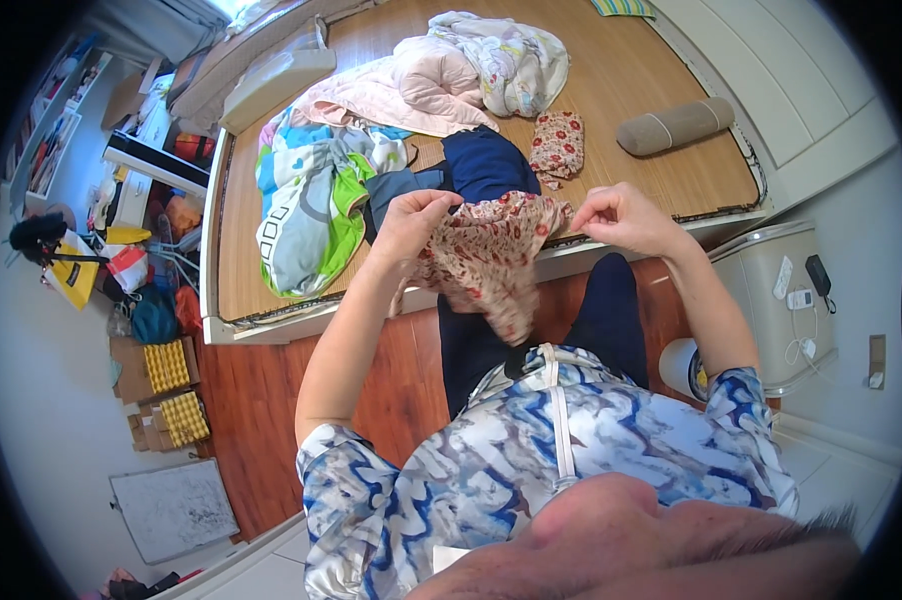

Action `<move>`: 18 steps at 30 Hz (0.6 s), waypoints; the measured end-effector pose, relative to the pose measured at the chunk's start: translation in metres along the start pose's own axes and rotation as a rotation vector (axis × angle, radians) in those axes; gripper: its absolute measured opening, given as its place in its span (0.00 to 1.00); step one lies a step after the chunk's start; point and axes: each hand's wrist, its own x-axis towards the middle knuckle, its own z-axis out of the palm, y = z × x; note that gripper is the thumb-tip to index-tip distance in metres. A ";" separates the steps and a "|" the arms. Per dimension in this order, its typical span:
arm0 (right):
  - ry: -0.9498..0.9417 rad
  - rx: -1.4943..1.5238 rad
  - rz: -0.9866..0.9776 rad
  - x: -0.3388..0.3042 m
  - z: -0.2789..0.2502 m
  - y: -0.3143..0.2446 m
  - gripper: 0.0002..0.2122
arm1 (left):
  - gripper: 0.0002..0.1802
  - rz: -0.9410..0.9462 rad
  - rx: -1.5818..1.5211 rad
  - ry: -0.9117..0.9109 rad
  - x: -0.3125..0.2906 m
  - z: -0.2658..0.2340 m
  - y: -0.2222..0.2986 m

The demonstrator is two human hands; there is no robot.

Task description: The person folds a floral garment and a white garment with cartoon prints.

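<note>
A beige cloth garment with red flowers [486, 250] hangs between my two hands in front of the bed's near edge, its lower part smeared by motion. Fingers and thumb of my left hand [416, 222] pinch its upper left side. On the other side, my right hand [626, 217] pinches its upper right corner. Just beyond lie a dark navy garment [486, 162] and a grey-blue cloth [396, 192] on the bed mat [611, 75]. A folded piece in a like floral print [558, 142] rests flat to the right of the navy one. The garment's exact kind cannot be told.
A green, white and grey bedding heap [311, 215], a pink quilt [401, 90] and a pale printed bundle [506, 60] cover the bed's left and far parts. A brown bolster [676, 126] lies at right. Beside the bed stands a cream cabinet [761, 290] with small devices.
</note>
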 end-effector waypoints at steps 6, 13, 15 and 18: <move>0.092 0.054 -0.003 0.010 0.018 -0.001 0.07 | 0.09 -0.049 -0.142 -0.027 -0.013 0.017 0.040; 0.166 0.030 -0.332 0.031 0.045 -0.027 0.21 | 0.11 0.129 0.260 -0.234 -0.036 0.039 0.044; 0.189 -0.112 -0.484 0.036 0.056 -0.040 0.23 | 0.11 0.140 0.263 -0.273 -0.042 0.050 0.053; 0.216 -0.118 -0.449 0.033 0.065 -0.050 0.25 | 0.11 0.083 0.046 -0.289 -0.045 0.054 0.055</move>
